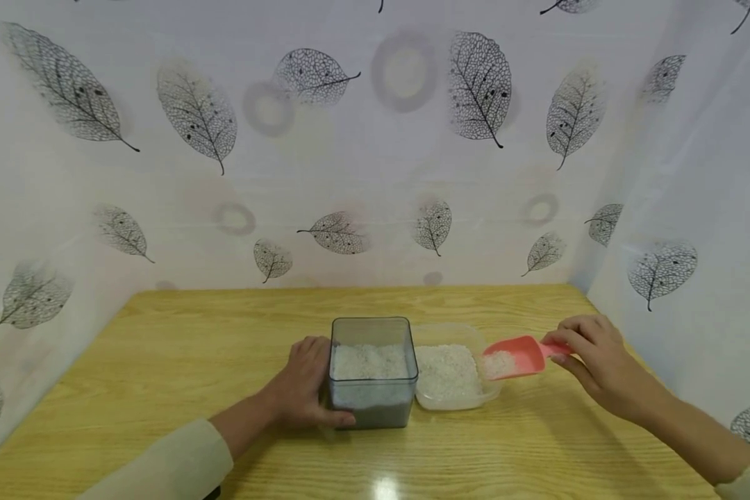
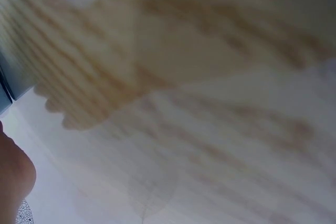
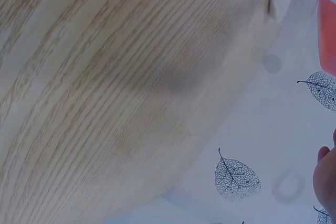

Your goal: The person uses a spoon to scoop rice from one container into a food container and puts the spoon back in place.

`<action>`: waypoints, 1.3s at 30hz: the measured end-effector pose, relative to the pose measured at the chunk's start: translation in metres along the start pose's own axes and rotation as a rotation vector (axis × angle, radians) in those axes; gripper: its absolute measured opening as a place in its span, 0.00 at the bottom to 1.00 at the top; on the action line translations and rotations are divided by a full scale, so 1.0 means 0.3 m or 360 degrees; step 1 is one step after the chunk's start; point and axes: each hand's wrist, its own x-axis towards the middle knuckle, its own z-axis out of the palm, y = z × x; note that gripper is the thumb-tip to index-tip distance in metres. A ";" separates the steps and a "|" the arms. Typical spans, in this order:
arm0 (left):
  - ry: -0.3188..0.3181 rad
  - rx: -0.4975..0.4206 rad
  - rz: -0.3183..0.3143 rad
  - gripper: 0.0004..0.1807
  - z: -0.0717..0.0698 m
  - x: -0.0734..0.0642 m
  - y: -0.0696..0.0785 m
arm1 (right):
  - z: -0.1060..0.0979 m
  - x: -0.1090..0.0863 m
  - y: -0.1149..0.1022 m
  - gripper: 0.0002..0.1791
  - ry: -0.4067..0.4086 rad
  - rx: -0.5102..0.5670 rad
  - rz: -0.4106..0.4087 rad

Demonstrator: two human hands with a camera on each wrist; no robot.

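Observation:
My left hand (image 1: 301, 389) grips a square, see-through grey container (image 1: 375, 411) at its left side, thumb across the front. White rice (image 1: 370, 361) partly fills it. Right beside it stands a low clear plastic tub (image 1: 459, 401) with more rice (image 1: 446, 371). My right hand (image 1: 603, 364) pinches the handle of a pinkish-red scoop (image 1: 528, 353), held over the tub's right edge with some rice (image 1: 498, 363) in its bowl. The right wrist view catches only part of the scoop (image 3: 327, 38); the left wrist view shows a corner of the grey container (image 2: 4, 95).
Both vessels stand on a wood-grain table (image 1: 194, 347). Behind and along the sides hangs a pale curtain (image 1: 362, 160) printed with dark leaves, meeting the table's back edge.

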 end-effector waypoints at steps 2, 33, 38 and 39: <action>0.0000 0.0003 0.0001 0.59 0.000 0.000 0.000 | -0.005 0.000 0.000 0.26 -0.0006 -0.0025 -0.0007; -0.0022 0.0000 -0.0022 0.58 -0.002 -0.005 0.003 | -0.026 0.173 -0.153 0.24 0.0438 -0.0352 -0.0342; -0.0020 -0.0009 -0.0025 0.58 -0.001 -0.008 0.006 | 0.004 0.226 -0.183 0.26 0.0476 -0.0245 -0.0280; -0.0022 -0.0009 -0.0027 0.58 0.000 -0.008 0.007 | 0.010 0.238 -0.189 0.26 0.0480 -0.0227 -0.0273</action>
